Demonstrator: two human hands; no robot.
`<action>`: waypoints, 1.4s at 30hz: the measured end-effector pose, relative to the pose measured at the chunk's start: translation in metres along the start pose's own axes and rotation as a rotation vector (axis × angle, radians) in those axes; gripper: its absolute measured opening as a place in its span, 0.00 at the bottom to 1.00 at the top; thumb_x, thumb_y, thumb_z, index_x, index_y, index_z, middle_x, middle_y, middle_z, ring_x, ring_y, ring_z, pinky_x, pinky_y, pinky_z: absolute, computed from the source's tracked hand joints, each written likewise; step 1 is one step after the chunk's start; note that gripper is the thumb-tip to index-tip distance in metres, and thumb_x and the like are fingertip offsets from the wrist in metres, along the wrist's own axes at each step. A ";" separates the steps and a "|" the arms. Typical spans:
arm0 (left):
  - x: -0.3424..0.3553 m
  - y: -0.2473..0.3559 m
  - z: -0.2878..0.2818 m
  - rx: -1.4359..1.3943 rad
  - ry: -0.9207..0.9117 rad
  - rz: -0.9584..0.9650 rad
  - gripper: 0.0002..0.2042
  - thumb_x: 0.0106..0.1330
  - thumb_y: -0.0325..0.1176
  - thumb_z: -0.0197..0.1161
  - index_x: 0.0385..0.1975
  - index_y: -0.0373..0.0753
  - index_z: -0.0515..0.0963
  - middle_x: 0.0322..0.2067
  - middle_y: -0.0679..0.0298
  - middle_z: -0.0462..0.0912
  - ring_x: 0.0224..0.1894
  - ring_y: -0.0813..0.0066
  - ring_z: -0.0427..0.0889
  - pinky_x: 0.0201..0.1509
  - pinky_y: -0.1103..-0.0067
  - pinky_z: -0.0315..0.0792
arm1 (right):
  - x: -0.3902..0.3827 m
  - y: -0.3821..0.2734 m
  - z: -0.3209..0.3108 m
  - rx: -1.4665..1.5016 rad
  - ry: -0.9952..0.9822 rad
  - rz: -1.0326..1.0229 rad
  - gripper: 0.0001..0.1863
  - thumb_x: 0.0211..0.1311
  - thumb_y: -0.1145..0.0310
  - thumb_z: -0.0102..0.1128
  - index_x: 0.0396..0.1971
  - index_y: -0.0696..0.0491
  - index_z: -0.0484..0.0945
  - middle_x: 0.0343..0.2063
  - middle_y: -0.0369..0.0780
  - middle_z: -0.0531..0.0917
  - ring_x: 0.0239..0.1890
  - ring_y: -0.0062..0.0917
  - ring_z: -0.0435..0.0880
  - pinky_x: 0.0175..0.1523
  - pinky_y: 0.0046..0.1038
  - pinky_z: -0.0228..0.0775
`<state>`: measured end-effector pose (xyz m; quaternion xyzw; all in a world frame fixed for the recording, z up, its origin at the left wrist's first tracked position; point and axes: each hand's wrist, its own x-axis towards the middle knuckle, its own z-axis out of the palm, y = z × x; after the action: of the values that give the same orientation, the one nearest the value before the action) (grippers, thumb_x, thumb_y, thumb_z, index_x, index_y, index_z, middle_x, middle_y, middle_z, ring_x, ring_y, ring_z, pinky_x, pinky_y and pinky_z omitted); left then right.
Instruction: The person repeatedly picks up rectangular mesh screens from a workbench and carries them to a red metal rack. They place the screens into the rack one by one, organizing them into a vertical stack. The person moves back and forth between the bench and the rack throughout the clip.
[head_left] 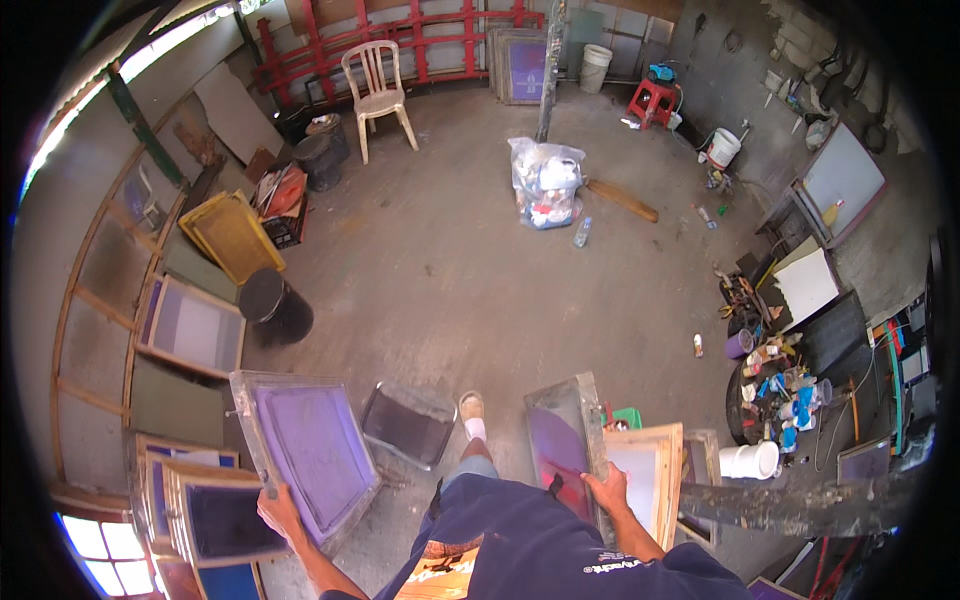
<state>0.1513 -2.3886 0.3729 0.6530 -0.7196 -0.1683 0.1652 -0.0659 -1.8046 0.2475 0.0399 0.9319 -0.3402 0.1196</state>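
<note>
- We see the left hand [283, 515] gripping the lower left rim of a large rectangular frame with a worn grey border and purple mesh [308, 455], tilted at the person's left side. We judge that a hold on the rim spares the stretched mesh from the fingers.
- We see the right hand [607, 487] closed on the right rim of a grey-bordered rectangular frame with purple and red patches [556, 440], at the person's right side. Its fingers are partly hidden, so we cannot tell how far they wrap behind.
- With one frame on each side, we think the load balances and the legs can pass between; a foot in a pale shoe [472, 405] shows there.
- Near that foot we find a dark rectangular panel with a thin metallic rim [408, 425]; we cannot tell whether it lies flat.
- At far left we see wooden-bordered frames with dark and blue faces [222, 510], grouped closely, likely to save floor space.
- Just beside the right-hand frame we see pale wooden frames [668, 470]; whether they touch it, we cannot tell.
- A clear plastic bag of refuse [547, 185] sits by a grey post [549, 75], which may help prop it.
</note>
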 end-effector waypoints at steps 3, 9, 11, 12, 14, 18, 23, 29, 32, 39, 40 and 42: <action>0.046 0.079 0.056 0.083 0.143 0.161 0.24 0.46 0.43 0.67 0.39 0.30 0.80 0.37 0.44 0.81 0.41 0.46 0.78 0.48 0.60 0.71 | 0.066 -0.049 -0.003 0.141 -0.040 0.139 0.28 0.42 0.58 0.72 0.42 0.61 0.78 0.37 0.52 0.83 0.43 0.42 0.82 0.51 0.38 0.71; 0.125 0.304 0.136 -0.044 -0.101 0.293 0.23 0.44 0.42 0.68 0.37 0.32 0.80 0.34 0.44 0.82 0.40 0.46 0.81 0.46 0.61 0.73 | 0.231 -0.107 0.011 -0.058 0.261 0.183 0.28 0.41 0.60 0.72 0.42 0.60 0.79 0.38 0.52 0.83 0.44 0.43 0.82 0.50 0.38 0.72; 0.157 0.354 0.155 0.053 -0.140 0.291 0.23 0.42 0.42 0.69 0.37 0.32 0.80 0.34 0.44 0.82 0.40 0.46 0.81 0.45 0.61 0.74 | 0.248 -0.120 0.027 -0.095 0.184 0.258 0.26 0.40 0.60 0.72 0.41 0.60 0.79 0.36 0.52 0.83 0.42 0.43 0.82 0.49 0.38 0.72; 0.172 0.379 0.175 0.069 -0.158 0.298 0.23 0.42 0.41 0.69 0.37 0.31 0.80 0.34 0.43 0.82 0.40 0.46 0.81 0.45 0.61 0.74 | 0.278 -0.118 0.031 -0.073 0.143 0.258 0.26 0.40 0.60 0.72 0.40 0.59 0.80 0.35 0.51 0.84 0.41 0.43 0.83 0.48 0.38 0.73; 0.192 0.420 0.210 0.102 -0.201 0.325 0.23 0.41 0.40 0.69 0.37 0.31 0.80 0.34 0.43 0.82 0.40 0.45 0.81 0.45 0.61 0.74 | 0.327 -0.133 0.035 -0.077 0.153 0.234 0.22 0.40 0.62 0.71 0.37 0.58 0.81 0.29 0.49 0.84 0.35 0.42 0.84 0.44 0.38 0.74; 0.232 0.497 0.283 0.168 -0.245 0.330 0.25 0.40 0.41 0.69 0.38 0.32 0.81 0.35 0.43 0.82 0.41 0.45 0.81 0.47 0.62 0.74 | 0.428 -0.183 0.038 -0.006 0.093 0.245 0.24 0.40 0.59 0.71 0.37 0.59 0.81 0.30 0.50 0.84 0.37 0.44 0.83 0.46 0.41 0.73; 0.277 0.592 0.358 0.291 -0.330 0.223 0.28 0.40 0.45 0.69 0.37 0.27 0.80 0.38 0.41 0.81 0.45 0.46 0.80 0.50 0.62 0.73 | 0.599 -0.223 0.053 0.080 -0.049 0.233 0.22 0.41 0.59 0.71 0.35 0.58 0.81 0.28 0.49 0.84 0.35 0.43 0.84 0.43 0.40 0.74; 0.328 0.694 0.414 0.260 -0.244 0.157 0.27 0.38 0.45 0.70 0.34 0.27 0.81 0.35 0.41 0.82 0.42 0.43 0.81 0.49 0.62 0.74 | 0.807 -0.360 0.057 -0.066 -0.033 0.117 0.23 0.42 0.57 0.70 0.34 0.60 0.80 0.28 0.51 0.84 0.35 0.43 0.84 0.43 0.40 0.74; 0.365 0.744 0.454 0.210 -0.304 0.124 0.26 0.39 0.45 0.70 0.33 0.28 0.81 0.34 0.41 0.82 0.40 0.43 0.81 0.49 0.62 0.74 | 0.902 -0.416 0.059 -0.120 -0.057 0.067 0.24 0.43 0.57 0.70 0.34 0.61 0.79 0.29 0.52 0.84 0.35 0.44 0.84 0.43 0.39 0.74; 0.485 0.930 0.561 0.230 -0.397 0.245 0.23 0.41 0.45 0.69 0.32 0.30 0.82 0.32 0.44 0.83 0.39 0.45 0.82 0.47 0.63 0.74 | 1.099 -0.543 0.099 0.093 0.048 0.064 0.25 0.42 0.59 0.71 0.39 0.61 0.79 0.31 0.49 0.84 0.37 0.40 0.84 0.45 0.36 0.75; 0.503 0.963 0.584 0.189 -0.464 0.292 0.24 0.43 0.47 0.69 0.34 0.31 0.82 0.33 0.45 0.83 0.39 0.46 0.81 0.46 0.63 0.75 | 1.129 -0.559 0.106 0.093 0.110 0.058 0.26 0.42 0.59 0.71 0.39 0.61 0.79 0.32 0.49 0.84 0.38 0.40 0.84 0.46 0.36 0.74; 0.538 1.026 0.614 0.240 -0.525 0.346 0.25 0.43 0.49 0.70 0.33 0.32 0.82 0.33 0.45 0.83 0.39 0.47 0.81 0.45 0.63 0.75 | 1.172 -0.583 0.110 0.034 0.238 -0.087 0.27 0.42 0.60 0.71 0.42 0.61 0.78 0.35 0.49 0.83 0.42 0.38 0.83 0.50 0.35 0.72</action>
<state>-1.0868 -2.8150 0.3065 0.4703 -0.8525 -0.2143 -0.0779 -1.2700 -2.3299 0.2370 0.0414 0.9344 -0.3538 -0.0073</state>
